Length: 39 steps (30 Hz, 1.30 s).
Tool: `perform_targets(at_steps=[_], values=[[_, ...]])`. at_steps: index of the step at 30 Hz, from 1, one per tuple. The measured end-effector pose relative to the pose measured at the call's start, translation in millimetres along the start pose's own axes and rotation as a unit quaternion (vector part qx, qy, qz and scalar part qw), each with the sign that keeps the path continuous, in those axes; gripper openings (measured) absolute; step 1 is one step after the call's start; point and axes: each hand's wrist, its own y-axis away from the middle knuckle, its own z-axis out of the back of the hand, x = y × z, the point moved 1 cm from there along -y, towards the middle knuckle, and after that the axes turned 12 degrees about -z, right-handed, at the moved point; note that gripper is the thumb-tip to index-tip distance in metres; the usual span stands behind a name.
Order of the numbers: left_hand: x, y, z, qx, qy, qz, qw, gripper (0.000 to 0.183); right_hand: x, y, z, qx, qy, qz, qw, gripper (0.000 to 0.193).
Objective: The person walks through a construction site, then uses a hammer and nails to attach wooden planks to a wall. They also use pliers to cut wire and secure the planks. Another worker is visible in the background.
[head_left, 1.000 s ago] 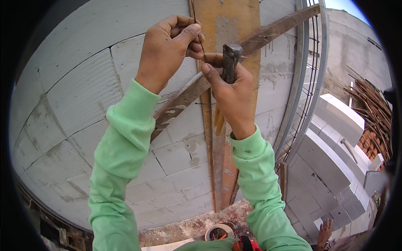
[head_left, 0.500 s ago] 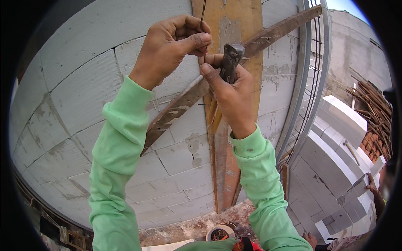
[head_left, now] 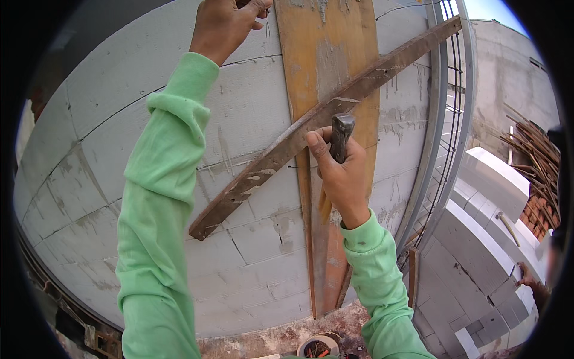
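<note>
High up at the left, my left hand (head_left: 227, 27) is closed in a pinch, its fingertips partly cut off by the upper edge. A thin dark wire (head_left: 267, 25) hangs from the fingers in front of the white block wall. In the middle, my right hand (head_left: 344, 182) is closed round a pair of pincers (head_left: 342, 133). Their dark metal head points up out of the fist, and yellowish handles show below it. Just behind the pincers, a slanting wooden batten (head_left: 269, 160) crosses an upright yellow-brown board (head_left: 363, 54) on the wall.
The block wall (head_left: 251, 90) fills the left and middle. Metal uprights with thin rebar (head_left: 457, 78) stand to the right. Beyond are stacked white blocks (head_left: 460, 257), scrap timber (head_left: 535, 143) and another person's hand (head_left: 526, 275). A bucket (head_left: 320, 342) sits on the floor below.
My hands have parted. The left has risen toward the upper edge with the wire; the right has dropped a little with the pincers.
</note>
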Motion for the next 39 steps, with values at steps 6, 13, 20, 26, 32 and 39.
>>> perform_targets(at_steps=[6,13,20,26,32,39], values=[[43.3,-35.2,-11.3,-0.037,-0.149,-0.099,0.983,0.012,-46.6,59.1,25.6,-0.001,0.047,-0.049,0.998,0.026],[68.8,-35.4,-26.1,-0.066,-0.19,-0.111,0.973,0.013,-109.9,133.1,56.5,-0.037,0.067,-0.17,0.982,0.027],[81.2,-38.5,-28.5,0.009,-0.231,-0.129,0.964,0.014,-145.7,171.8,79.4,-0.081,0.084,-0.216,0.969,0.025],[88.3,-33.0,-36.3,0.025,-0.369,-0.179,0.912,0.015,-152.0,191.2,84.1,-0.087,0.098,-0.258,0.957,0.025],[95.6,-42.7,-39.3,0.079,-0.404,-0.105,0.905,0.024,-158.3,201.4,85.2,-0.102,0.085,-0.254,0.958,0.025],[101.3,-52.6,-36.3,0.1,-0.374,-0.064,0.92,0.039,-156.0,208.8,91.2,-0.123,0.061,-0.269,0.953,0.024]])
